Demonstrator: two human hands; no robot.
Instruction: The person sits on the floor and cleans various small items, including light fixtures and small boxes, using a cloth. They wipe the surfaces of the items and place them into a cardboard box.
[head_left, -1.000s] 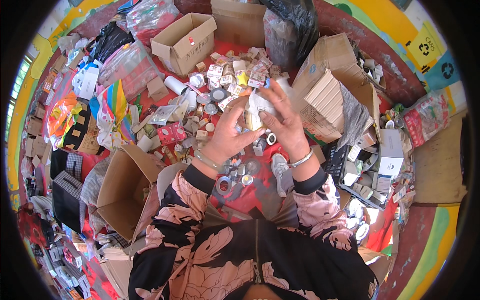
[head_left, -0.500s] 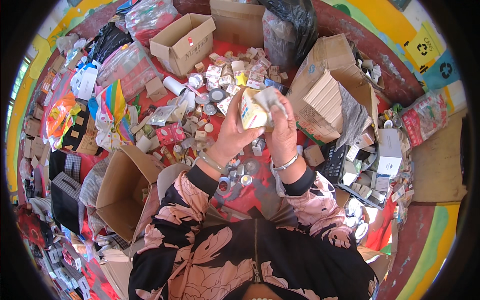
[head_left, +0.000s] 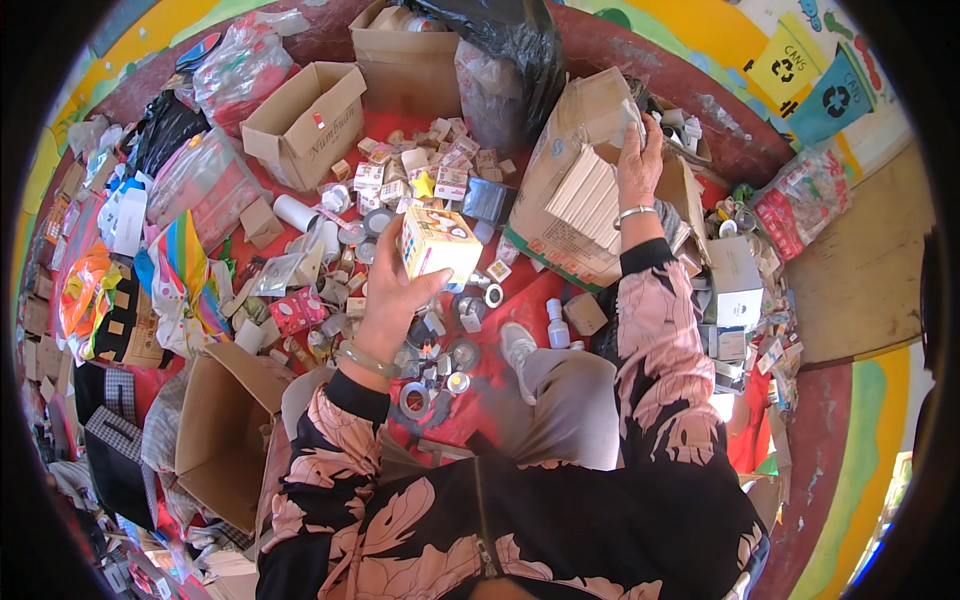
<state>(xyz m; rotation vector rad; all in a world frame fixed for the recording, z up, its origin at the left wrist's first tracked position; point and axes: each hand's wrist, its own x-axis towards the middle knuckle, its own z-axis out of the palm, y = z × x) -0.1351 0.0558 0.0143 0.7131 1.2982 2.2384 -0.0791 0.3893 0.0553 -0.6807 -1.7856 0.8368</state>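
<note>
My left hand [head_left: 388, 290] holds up a small square carton [head_left: 438, 243], cream and yellow with colourful print. Its fingers wrap the carton's left side and the thumb presses along its lower edge. Out to the far right, my right hand [head_left: 640, 168] is raised over a large cardboard box [head_left: 570, 120] with folded cardboard inside. Between its fingers shows part of a pale cloth [head_left: 632, 113], mostly hidden. Beyond the carton, a heap of small printed boxes [head_left: 450, 182] lies on the red floor, with a yellow star [head_left: 421, 185] among them.
An open cardboard box [head_left: 307, 125] and a black plastic bag [head_left: 510, 50] stand at the back. Another open box [head_left: 225, 435] is beside me at left. Tape rolls [head_left: 414, 400], a white bottle [head_left: 557, 325] and my shoe [head_left: 518, 358] are on the floor. Bags and cartons pile up leftward.
My right hand has left the carton and moved right and away, taking the cloth over the large box. My left hand keeps the carton alone, now lower and further left in view.
</note>
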